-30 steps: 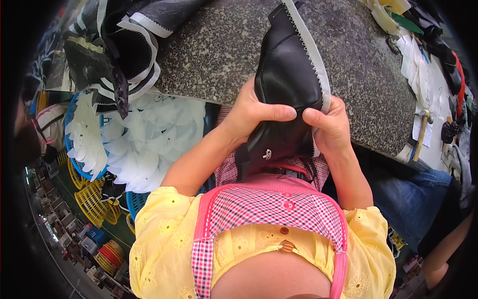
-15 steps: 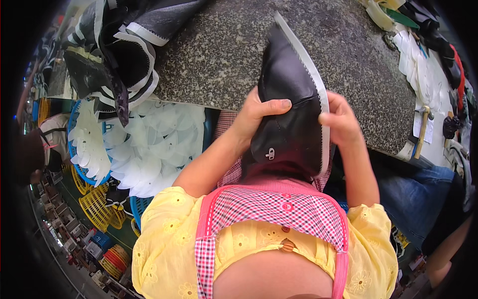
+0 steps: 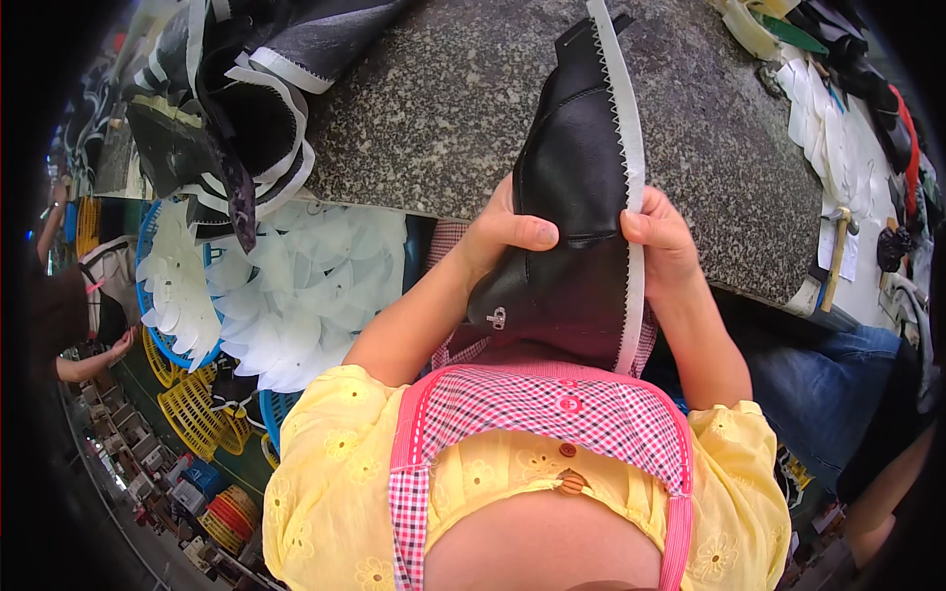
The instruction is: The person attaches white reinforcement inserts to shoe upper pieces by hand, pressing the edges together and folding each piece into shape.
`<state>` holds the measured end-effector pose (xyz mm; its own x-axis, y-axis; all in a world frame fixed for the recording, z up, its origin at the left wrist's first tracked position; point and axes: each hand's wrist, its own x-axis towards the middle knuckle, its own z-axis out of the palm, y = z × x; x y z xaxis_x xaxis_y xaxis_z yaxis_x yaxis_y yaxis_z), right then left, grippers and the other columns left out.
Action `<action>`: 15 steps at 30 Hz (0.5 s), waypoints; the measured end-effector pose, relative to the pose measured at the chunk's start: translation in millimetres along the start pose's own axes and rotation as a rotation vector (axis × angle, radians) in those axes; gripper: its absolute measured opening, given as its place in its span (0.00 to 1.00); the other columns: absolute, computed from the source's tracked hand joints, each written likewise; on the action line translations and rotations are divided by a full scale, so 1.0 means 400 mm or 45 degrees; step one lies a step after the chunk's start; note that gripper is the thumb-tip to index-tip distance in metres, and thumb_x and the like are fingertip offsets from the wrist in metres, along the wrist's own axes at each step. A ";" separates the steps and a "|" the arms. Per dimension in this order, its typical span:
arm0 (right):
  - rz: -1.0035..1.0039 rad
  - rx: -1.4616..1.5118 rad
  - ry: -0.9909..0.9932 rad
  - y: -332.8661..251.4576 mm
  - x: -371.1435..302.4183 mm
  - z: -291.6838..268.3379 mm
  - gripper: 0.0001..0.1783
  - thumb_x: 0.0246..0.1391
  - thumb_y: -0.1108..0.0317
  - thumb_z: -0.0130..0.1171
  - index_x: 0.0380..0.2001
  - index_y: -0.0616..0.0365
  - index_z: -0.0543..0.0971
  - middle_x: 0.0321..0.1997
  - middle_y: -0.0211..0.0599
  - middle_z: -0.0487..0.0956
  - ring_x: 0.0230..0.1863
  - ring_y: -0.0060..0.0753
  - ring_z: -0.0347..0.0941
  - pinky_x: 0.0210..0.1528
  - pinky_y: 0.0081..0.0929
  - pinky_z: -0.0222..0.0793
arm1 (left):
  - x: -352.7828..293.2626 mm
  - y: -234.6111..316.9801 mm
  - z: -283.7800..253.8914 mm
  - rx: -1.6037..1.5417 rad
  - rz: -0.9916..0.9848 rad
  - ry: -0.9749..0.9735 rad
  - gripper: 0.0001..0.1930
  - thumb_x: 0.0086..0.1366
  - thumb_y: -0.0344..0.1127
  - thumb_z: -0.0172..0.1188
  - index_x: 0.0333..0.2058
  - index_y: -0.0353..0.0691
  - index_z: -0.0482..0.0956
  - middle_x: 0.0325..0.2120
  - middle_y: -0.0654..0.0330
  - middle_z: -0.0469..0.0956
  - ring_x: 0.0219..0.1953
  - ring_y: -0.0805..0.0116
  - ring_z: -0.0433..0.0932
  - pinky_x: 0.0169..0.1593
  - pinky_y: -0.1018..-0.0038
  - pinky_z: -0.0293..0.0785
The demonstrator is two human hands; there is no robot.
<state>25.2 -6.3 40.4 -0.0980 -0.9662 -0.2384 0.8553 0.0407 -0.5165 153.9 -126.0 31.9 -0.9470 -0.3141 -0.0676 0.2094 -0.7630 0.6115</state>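
A black leather boot upper (image 3: 576, 163) stretches from the granite bench top down to my apron. Along its right side runs a white edge strip (image 3: 631, 148) fixed with zigzag stitching, and a small silver ornament (image 3: 497, 318) sits on its lower left. My left hand (image 3: 501, 231) grips the upper at the left, thumb lying across the leather and fingers hidden behind. On the other side my right hand (image 3: 665, 236) pinches the white-edged border, its thumb in front and the fingers curled behind. The upper's lower end lies against my checked apron (image 3: 552, 399).
More black uppers with white edges (image 3: 286, 69) are heaped at the left of the granite bench (image 3: 434, 118). Beneath them, white thin pieces (image 3: 305, 286) fill a blue basket (image 3: 150, 231). At right lie a hammer (image 3: 838, 261) and more white pieces (image 3: 823, 128). Another person's arm (image 3: 94, 364) appears far left.
The upper has turned so its white strip stands more upright, with its top farther right and its lower end farther left. My right thumb has shifted slightly left onto the border.
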 end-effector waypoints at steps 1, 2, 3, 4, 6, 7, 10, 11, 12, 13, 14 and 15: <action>0.000 -0.006 -0.003 0.002 0.005 -0.005 0.13 0.45 0.73 0.56 0.36 0.67 0.74 0.34 0.40 0.77 0.33 0.25 0.75 0.39 0.23 0.71 | 0.002 -0.009 -0.009 -0.092 -0.053 0.026 0.35 0.39 0.33 0.64 0.49 0.32 0.63 0.41 0.57 0.72 0.43 0.68 0.71 0.50 0.73 0.66; -0.009 0.078 0.037 0.004 0.011 -0.007 0.13 0.46 0.72 0.55 0.37 0.67 0.74 0.34 0.40 0.77 0.33 0.25 0.75 0.39 0.23 0.71 | 0.004 -0.012 -0.013 -0.185 -0.105 0.050 0.34 0.40 0.33 0.63 0.49 0.32 0.63 0.41 0.56 0.72 0.42 0.68 0.72 0.49 0.74 0.67; -0.017 0.164 0.078 0.008 0.015 -0.013 0.14 0.48 0.71 0.54 0.38 0.68 0.73 0.35 0.40 0.77 0.33 0.24 0.75 0.38 0.23 0.71 | 0.010 -0.010 -0.016 -0.217 -0.122 0.081 0.31 0.41 0.32 0.63 0.47 0.32 0.65 0.40 0.56 0.73 0.40 0.69 0.73 0.46 0.75 0.68; -0.078 0.000 0.171 0.005 0.014 -0.032 0.16 0.49 0.69 0.53 0.40 0.68 0.71 0.36 0.39 0.77 0.34 0.23 0.74 0.39 0.21 0.71 | 0.012 -0.006 -0.015 -0.219 -0.116 0.079 0.31 0.41 0.32 0.63 0.47 0.32 0.65 0.40 0.56 0.73 0.40 0.69 0.73 0.46 0.75 0.68; -0.142 -0.226 0.160 -0.025 0.008 -0.039 0.17 0.49 0.66 0.54 0.39 0.69 0.72 0.36 0.38 0.77 0.34 0.23 0.74 0.39 0.20 0.70 | 0.011 0.010 -0.008 0.074 -0.102 0.134 0.28 0.43 0.30 0.63 0.46 0.32 0.66 0.39 0.57 0.73 0.39 0.70 0.74 0.46 0.75 0.69; -0.073 -0.327 0.184 -0.050 0.011 -0.004 0.20 0.44 0.65 0.60 0.39 0.68 0.72 0.35 0.36 0.77 0.34 0.23 0.73 0.39 0.19 0.69 | 0.008 0.012 -0.005 0.106 -0.071 0.125 0.26 0.45 0.28 0.63 0.45 0.33 0.67 0.37 0.58 0.74 0.38 0.70 0.74 0.44 0.75 0.70; -0.088 -0.877 0.149 -0.081 0.021 0.033 0.25 0.37 0.67 0.65 0.40 0.68 0.71 0.35 0.35 0.76 0.35 0.23 0.73 0.40 0.20 0.69 | 0.001 0.017 0.013 0.171 -0.010 0.207 0.24 0.47 0.29 0.63 0.44 0.34 0.67 0.37 0.58 0.73 0.38 0.70 0.74 0.44 0.74 0.70; -0.051 -0.941 0.248 -0.080 0.027 0.058 0.29 0.32 0.71 0.67 0.41 0.68 0.70 0.36 0.35 0.76 0.36 0.23 0.72 0.41 0.20 0.68 | -0.001 0.016 0.019 0.169 -0.005 0.209 0.24 0.47 0.29 0.63 0.44 0.34 0.67 0.37 0.58 0.73 0.38 0.70 0.74 0.44 0.74 0.70; -0.051 -0.949 0.246 -0.072 0.033 0.068 0.29 0.32 0.71 0.67 0.41 0.68 0.70 0.36 0.35 0.76 0.36 0.23 0.72 0.41 0.20 0.68 | -0.002 0.015 0.027 0.153 0.019 0.301 0.23 0.49 0.29 0.63 0.44 0.34 0.67 0.37 0.58 0.73 0.38 0.69 0.74 0.44 0.74 0.71; -0.117 -0.963 0.281 -0.064 0.038 0.075 0.30 0.32 0.72 0.67 0.43 0.68 0.70 0.37 0.36 0.75 0.38 0.24 0.72 0.42 0.21 0.68 | -0.003 0.015 0.034 0.137 0.043 0.394 0.22 0.50 0.29 0.62 0.43 0.34 0.66 0.37 0.58 0.73 0.38 0.69 0.74 0.44 0.73 0.71; -0.183 -0.975 0.315 -0.059 0.040 0.076 0.31 0.32 0.72 0.67 0.44 0.68 0.69 0.38 0.37 0.75 0.39 0.25 0.72 0.44 0.22 0.67 | -0.004 0.015 0.042 0.134 0.049 0.394 0.22 0.50 0.29 0.62 0.43 0.34 0.66 0.37 0.58 0.73 0.38 0.69 0.74 0.44 0.73 0.71; -0.220 -0.994 0.307 -0.052 0.042 0.071 0.35 0.31 0.73 0.67 0.48 0.67 0.66 0.43 0.39 0.73 0.45 0.28 0.70 0.48 0.24 0.65 | -0.007 0.017 0.050 0.111 0.083 0.435 0.21 0.51 0.28 0.61 0.44 0.34 0.66 0.38 0.57 0.73 0.38 0.69 0.74 0.43 0.73 0.71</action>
<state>20.3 -30.7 70.7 -0.3775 -0.8977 -0.2273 0.2286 0.1475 -0.9623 153.0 -119.0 52.2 -0.7932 -0.5425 -0.2767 0.2313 -0.6887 0.6871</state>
